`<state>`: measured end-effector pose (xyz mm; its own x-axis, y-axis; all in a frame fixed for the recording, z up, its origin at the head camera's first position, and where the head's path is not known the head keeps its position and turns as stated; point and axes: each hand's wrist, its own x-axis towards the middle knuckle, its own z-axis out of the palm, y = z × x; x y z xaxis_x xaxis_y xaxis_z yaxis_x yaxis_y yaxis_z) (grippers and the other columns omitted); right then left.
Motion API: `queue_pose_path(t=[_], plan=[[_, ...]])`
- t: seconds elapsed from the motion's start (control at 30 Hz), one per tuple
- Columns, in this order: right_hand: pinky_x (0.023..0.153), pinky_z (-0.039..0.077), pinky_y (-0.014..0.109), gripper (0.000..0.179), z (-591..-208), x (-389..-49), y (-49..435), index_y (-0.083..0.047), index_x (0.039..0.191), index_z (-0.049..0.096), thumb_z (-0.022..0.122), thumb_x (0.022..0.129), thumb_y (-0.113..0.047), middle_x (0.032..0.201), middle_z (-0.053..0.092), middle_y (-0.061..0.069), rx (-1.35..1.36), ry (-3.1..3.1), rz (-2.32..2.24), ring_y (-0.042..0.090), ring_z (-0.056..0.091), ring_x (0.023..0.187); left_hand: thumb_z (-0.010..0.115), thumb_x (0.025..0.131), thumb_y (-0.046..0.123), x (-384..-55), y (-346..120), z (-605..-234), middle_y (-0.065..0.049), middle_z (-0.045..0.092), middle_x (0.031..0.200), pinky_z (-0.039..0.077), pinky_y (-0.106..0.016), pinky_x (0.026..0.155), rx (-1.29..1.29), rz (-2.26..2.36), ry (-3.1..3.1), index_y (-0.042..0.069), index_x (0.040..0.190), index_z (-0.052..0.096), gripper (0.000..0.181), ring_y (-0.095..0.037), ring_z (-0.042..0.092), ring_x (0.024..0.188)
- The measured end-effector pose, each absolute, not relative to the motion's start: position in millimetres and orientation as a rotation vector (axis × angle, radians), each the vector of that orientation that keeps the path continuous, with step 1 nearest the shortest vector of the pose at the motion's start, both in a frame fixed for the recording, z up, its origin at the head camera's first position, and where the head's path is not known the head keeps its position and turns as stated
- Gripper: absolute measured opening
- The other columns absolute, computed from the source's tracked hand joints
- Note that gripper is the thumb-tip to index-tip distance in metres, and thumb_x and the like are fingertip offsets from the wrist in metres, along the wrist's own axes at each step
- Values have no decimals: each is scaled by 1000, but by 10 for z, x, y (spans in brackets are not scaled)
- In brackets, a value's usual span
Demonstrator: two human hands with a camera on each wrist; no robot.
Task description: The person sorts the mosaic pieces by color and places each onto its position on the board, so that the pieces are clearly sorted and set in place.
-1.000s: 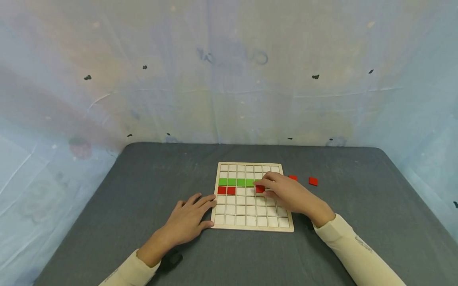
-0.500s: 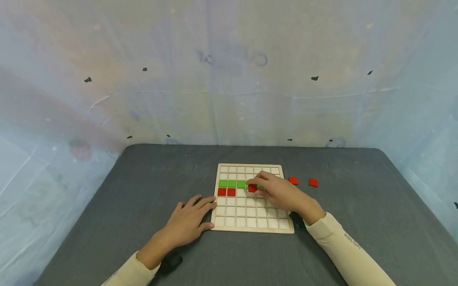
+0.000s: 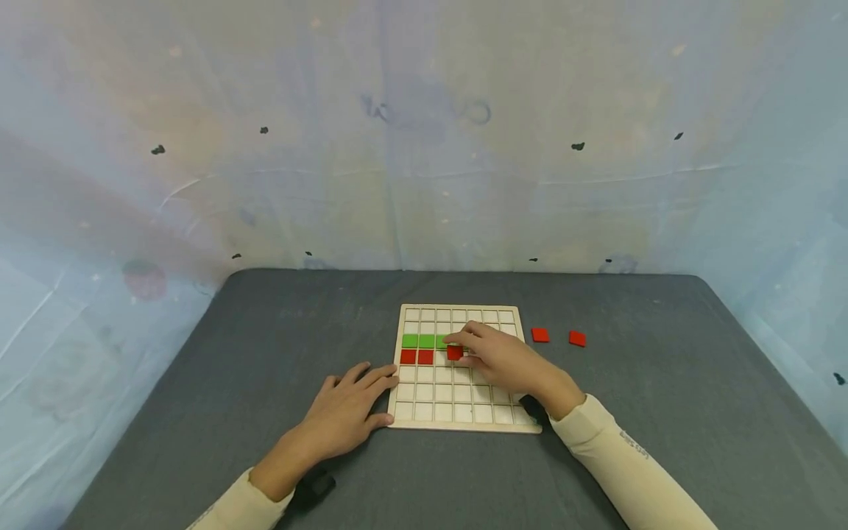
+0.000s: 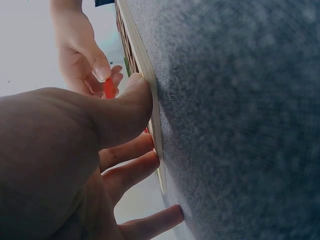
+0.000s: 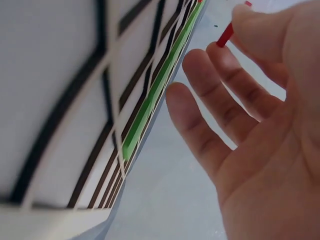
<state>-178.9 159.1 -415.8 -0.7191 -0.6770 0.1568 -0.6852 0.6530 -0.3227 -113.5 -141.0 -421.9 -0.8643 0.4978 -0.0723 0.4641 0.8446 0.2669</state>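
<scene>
A pale wooden grid board (image 3: pixel 442 394) lies on the dark table. One row carries green tiles (image 3: pixel 410 341), partly hidden by my right hand (image 3: pixel 506 361). Two red tiles (image 3: pixel 417 357) sit at the left of the row below. Between thumb and fingertips my right hand pinches another red tile (image 3: pixel 454 353), close over that same row; in the right wrist view the tile (image 5: pixel 226 35) appears edge-on, with the other fingers extended. My left hand (image 3: pixel 344 412), fingers spread, rests at the board's left edge, its thumb (image 4: pixel 137 90) and some fingertips against the rim.
Two loose red tiles (image 3: pixel 539 335) lie on the dark table (image 3: pixel 636 383) to the right of the board. Behind the table's far edge hangs a pale patterned cloth (image 3: pixel 424 184).
My right hand has moved left across the board with the red tile in its fingers, uncovering a loose red tile at the right. My left hand has stayed in place at the board's edge.
</scene>
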Motion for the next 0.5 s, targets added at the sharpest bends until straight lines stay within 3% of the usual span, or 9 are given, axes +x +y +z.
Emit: queue_pose_path(t=[0.5], plan=[[77,52,26,34,-4161,-1788,1364,-20,131,63,67,97,-23,110,61,-5,1166,-2814,409,7,57,86,67,92,44,-1141,-1415,-4248,6,40,158,38,-62,99,750,342,2889,25,147,50,60,-34,39,144]])
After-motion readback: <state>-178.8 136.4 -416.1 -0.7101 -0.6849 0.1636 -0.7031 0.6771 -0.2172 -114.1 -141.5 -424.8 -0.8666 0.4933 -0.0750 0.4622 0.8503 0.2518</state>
